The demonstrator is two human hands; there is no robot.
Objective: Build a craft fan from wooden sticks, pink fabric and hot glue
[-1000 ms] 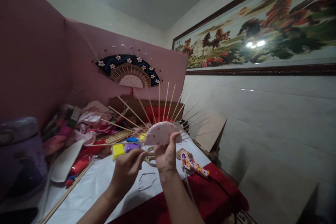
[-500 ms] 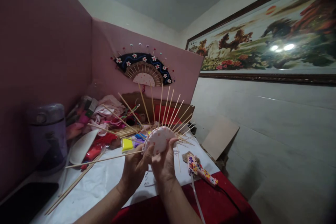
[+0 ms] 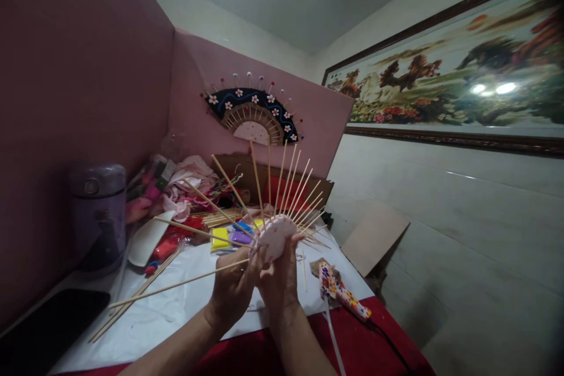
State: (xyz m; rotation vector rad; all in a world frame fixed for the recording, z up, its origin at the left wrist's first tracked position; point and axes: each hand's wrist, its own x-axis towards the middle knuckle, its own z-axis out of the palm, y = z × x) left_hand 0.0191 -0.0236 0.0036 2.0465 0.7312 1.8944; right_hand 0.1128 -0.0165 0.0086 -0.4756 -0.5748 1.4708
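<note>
clamping the dotted base are left hand and right hand; sticks fan eight o'clock past two, seemingly set yet bare

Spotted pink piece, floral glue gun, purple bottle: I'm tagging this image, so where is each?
Spotted pink piece (image 3: pixel 277 236), head view: its broad face.
Floral glue gun (image 3: pixel 346 296), head view: its handle.
Purple bottle (image 3: pixel 97 222), head view: its body.

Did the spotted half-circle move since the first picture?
Yes: the spotted half-circle moved left and down, judged against the fan on the pink board.
</note>
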